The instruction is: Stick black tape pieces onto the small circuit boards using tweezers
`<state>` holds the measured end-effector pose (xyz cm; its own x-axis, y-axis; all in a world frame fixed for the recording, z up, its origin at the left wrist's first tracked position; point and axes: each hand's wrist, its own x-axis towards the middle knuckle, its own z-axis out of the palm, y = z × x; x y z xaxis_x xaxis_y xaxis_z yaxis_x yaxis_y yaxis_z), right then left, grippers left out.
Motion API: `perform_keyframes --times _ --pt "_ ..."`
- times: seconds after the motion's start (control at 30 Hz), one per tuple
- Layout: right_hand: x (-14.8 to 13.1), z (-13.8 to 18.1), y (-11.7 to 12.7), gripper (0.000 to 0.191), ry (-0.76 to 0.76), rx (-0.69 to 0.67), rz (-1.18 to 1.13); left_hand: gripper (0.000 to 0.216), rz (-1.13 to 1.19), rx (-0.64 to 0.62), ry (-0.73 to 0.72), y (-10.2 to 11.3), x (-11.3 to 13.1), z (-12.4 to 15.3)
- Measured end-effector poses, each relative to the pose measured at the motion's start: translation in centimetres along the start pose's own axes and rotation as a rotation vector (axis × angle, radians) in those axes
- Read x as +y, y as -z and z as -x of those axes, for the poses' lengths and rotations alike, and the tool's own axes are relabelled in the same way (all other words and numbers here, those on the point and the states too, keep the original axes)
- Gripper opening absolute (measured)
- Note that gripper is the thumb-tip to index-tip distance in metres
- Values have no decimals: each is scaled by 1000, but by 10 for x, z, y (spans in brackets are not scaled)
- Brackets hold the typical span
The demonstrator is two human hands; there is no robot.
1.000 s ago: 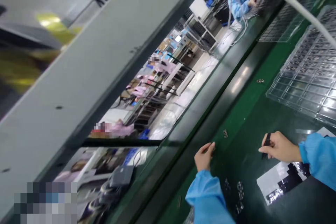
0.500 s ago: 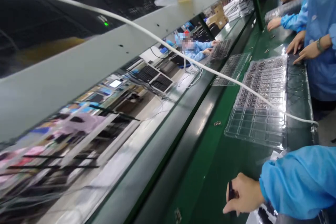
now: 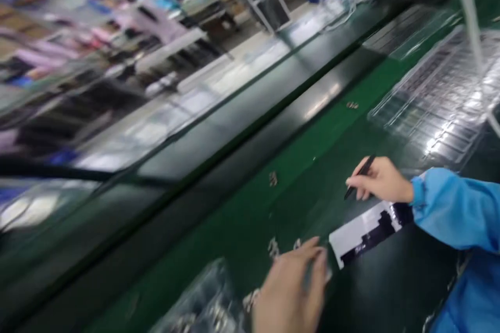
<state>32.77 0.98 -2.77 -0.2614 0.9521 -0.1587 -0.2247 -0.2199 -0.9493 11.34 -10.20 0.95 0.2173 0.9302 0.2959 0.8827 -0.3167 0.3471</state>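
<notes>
The green belt [image 3: 312, 166] runs slantwise, with a clear tray [image 3: 433, 104] at its far right. Nearer lies a white sheet [image 3: 359, 229] bearing black patches. The right hand [image 3: 380, 179], just beyond the sheet, pinches a thin black tool [image 3: 359, 174], tip down near the belt. The left hand [image 3: 291, 291], blurred, spreads loose fingers by the sheet's corner, small metal parts [image 3: 273, 245] just beside them.

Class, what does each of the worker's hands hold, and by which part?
The right hand pinches a thin black tool about its middle between the fingers, both ends showing. The left hand is too blurred to tell.
</notes>
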Motion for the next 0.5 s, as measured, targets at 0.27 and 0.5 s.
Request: perform_keyframes --times 0.27,0.5 --pt "-6 19 -9 27 -106 -320 211 9 -185 -222 -224 -56 58 43" --pt "11 23 2 28 -96 -347 392 10 -183 -259 -165 -67 62 42"
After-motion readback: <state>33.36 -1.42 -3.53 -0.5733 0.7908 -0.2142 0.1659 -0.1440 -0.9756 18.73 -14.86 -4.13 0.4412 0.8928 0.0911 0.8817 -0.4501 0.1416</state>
